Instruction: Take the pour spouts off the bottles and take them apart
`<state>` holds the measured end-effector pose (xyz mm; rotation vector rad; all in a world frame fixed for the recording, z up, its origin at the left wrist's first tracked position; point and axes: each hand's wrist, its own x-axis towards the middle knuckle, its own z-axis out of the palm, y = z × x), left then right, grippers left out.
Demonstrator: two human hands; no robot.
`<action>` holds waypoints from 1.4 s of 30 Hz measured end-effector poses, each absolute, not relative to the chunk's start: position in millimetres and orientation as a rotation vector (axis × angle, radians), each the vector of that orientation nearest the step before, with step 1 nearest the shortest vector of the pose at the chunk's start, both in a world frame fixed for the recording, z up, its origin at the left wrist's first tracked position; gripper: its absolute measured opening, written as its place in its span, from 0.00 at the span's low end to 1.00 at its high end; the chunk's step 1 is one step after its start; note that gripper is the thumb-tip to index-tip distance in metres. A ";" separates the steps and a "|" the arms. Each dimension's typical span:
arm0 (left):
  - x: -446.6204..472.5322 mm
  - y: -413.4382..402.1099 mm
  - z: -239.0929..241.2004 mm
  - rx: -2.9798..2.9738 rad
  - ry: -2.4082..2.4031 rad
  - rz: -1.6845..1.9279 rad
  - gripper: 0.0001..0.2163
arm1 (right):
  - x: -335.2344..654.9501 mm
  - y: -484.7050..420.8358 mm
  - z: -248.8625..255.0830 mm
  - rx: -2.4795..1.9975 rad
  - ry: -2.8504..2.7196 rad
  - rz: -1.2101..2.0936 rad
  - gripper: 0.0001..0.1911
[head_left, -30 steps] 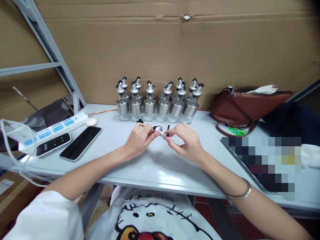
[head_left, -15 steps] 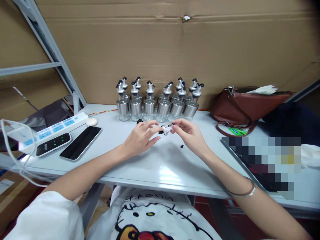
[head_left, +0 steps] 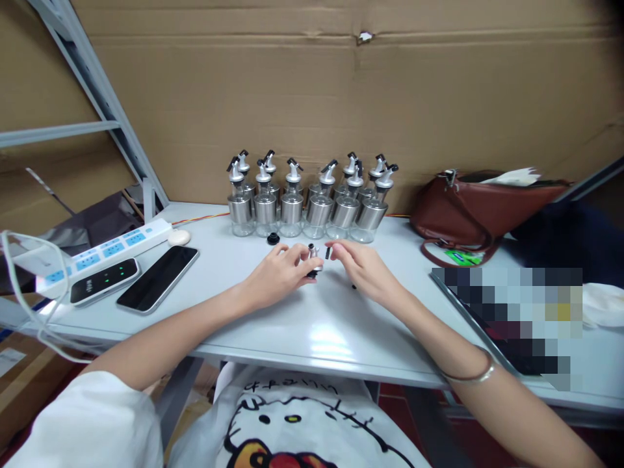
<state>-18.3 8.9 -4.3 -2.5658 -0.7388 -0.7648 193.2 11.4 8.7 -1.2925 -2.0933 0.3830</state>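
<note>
Head view: the left hand (head_left: 280,276) pinches a silver pourer spout (head_left: 312,253), roughly upright over the table (head_left: 292,325); just to its right, a slim black piece (head_left: 328,252), long axis also near upright, meets the right hand (head_left: 364,268), whether gripped I cannot tell.

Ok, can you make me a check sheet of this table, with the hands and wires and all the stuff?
Surface: pale table, shiny near the front edge.
Main things: bottles stand grouped at the back; a black cap lies in front of them; a tiny black bit lies nearer the front.
Clutter: phone, white power strip and round white thing at left; brown bag at right.
Hands: left hand holds a silver spout; right hand is at a small black stick, grip unclear.
Cables: white cable at left; thin red-yellow wire leads toward the bottles.
Surroundings: cardboard behind, metal frame at left.
</note>
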 end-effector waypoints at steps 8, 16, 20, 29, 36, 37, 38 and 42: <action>-17.1 10.0 -6.6 -2.606 -0.940 -0.964 0.09 | 200.7 19.2 -12.7 -1.553 -2.499 -0.083 0.17; -13.2 4.0 -6.7 -2.707 -0.997 -1.021 0.08 | 197.2 13.4 2.8 -1.327 -2.570 0.146 0.17; -12.4 1.2 -7.4 -2.785 -1.089 -0.996 0.06 | 191.0 8.4 6.4 -1.425 -2.534 0.058 0.11; -14.1 -1.2 -9.2 -2.839 -0.971 -1.127 0.12 | 188.3 5.4 1.6 -1.611 -2.519 0.102 0.04; -10.9 3.5 -19.3 -3.024 -0.977 -1.610 0.34 | 184.3 3.3 3.5 -1.591 -2.458 0.147 0.05; -10.5 3.7 -19.6 -3.048 -0.988 -1.649 0.36 | 184.7 4.3 3.5 -1.567 -2.418 0.165 0.05; -10.1 3.8 -19.6 -3.067 -0.984 -1.674 0.36 | 185.3 5.4 3.6 -1.532 -2.362 0.186 0.05; -9.0 2.8 -18.0 -3.143 -0.943 -1.746 0.36 | 188.3 7.8 7.8 -1.262 -2.048 0.200 0.03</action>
